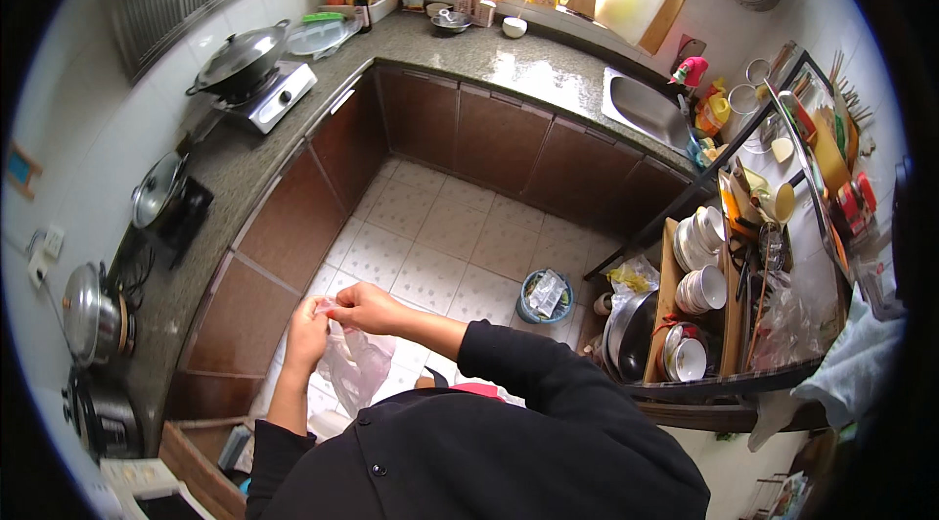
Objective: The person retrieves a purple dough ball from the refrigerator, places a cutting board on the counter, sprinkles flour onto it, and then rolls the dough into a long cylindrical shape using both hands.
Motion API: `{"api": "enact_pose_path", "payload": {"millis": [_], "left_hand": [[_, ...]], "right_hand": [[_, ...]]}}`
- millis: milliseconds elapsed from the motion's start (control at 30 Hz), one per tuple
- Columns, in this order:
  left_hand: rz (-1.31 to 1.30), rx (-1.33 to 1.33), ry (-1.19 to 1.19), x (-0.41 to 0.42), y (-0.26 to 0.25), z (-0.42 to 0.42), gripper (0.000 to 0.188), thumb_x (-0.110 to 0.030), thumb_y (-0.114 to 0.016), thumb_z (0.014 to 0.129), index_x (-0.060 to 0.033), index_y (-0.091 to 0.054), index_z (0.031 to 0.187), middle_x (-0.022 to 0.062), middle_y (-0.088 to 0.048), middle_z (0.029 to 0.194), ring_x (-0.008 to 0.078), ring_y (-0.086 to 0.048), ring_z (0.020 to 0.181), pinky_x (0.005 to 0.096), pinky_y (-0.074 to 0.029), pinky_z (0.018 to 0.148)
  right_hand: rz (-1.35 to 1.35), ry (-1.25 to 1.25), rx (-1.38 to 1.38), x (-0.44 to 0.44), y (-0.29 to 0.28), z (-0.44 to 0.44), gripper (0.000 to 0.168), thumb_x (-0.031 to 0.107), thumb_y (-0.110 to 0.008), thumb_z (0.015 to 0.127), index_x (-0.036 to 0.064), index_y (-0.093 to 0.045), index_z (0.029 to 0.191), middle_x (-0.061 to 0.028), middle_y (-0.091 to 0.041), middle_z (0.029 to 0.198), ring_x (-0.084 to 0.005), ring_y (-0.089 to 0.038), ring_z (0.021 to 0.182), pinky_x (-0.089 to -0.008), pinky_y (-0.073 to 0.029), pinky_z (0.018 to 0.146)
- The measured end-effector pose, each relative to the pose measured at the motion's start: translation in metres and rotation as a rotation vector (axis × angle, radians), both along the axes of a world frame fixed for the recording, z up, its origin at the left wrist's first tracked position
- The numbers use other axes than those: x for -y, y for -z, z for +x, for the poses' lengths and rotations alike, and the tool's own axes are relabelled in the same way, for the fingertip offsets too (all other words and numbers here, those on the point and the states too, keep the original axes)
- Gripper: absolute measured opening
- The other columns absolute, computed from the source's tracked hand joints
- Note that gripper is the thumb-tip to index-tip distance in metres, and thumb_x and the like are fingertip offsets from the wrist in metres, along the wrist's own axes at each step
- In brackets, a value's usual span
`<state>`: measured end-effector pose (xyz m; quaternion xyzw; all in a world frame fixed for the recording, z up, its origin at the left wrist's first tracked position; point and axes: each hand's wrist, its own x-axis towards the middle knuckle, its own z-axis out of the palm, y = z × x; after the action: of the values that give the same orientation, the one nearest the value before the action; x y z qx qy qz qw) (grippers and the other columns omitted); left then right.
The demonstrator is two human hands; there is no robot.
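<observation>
My left hand [308, 335] and my right hand [364, 309] are close together in front of my body, above the tiled floor. Both pinch the top edge of a thin, translucent pinkish plastic bag [356, 367]. The bag hangs below the fingers and looks crumpled; whether anything lies inside it cannot be told. Below my left forearm is an open wooden drawer [192, 463] with several items in it, partly hidden by my sleeve.
A granite counter [246, 175] with a gas stove [282, 96], pots and a rice cooker runs along the left. A blue waste bin [545, 296] stands on the floor. At the right is a dish rack [660, 394] with bowls and pans; a steel sink [649, 109] lies beyond.
</observation>
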<state>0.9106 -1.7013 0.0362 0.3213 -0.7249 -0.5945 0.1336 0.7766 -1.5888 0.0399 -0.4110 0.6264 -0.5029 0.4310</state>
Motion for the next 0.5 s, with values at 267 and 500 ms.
{"api": "enact_pose_path", "payload": {"millis": [267, 500], "left_hand": [[0.377, -0.221, -0.005, 0.141, -0.003, -0.146, 0.022, -0.014, -0.048, 0.099, -0.0015, -0.065, 0.094, 0.0026, -0.064, 0.082, 0.0078, -0.057, 0.069, 0.0241, -0.046, 0.061], [1.026, -0.520, -0.002, 0.261, -0.007, -0.296, 0.032, -0.026, -0.043, 0.103, 0.0003, -0.061, 0.107, 0.0162, -0.068, 0.105, 0.0283, -0.065, 0.097, 0.0443, -0.052, 0.091]], "right_hand": [[-0.010, 0.333, -0.034, 0.057, 0.009, -0.151, 0.027, 0.022, -0.068, 0.088, 0.002, -0.067, 0.105, -0.0111, -0.071, 0.093, -0.0165, -0.066, 0.085, -0.0323, -0.053, 0.076], [0.021, 0.493, 0.158, 0.079, 0.024, -0.299, 0.021, 0.017, -0.063, 0.093, 0.004, -0.066, 0.109, -0.0011, -0.065, 0.087, -0.0070, -0.056, 0.074, -0.0230, -0.046, 0.070]]}}
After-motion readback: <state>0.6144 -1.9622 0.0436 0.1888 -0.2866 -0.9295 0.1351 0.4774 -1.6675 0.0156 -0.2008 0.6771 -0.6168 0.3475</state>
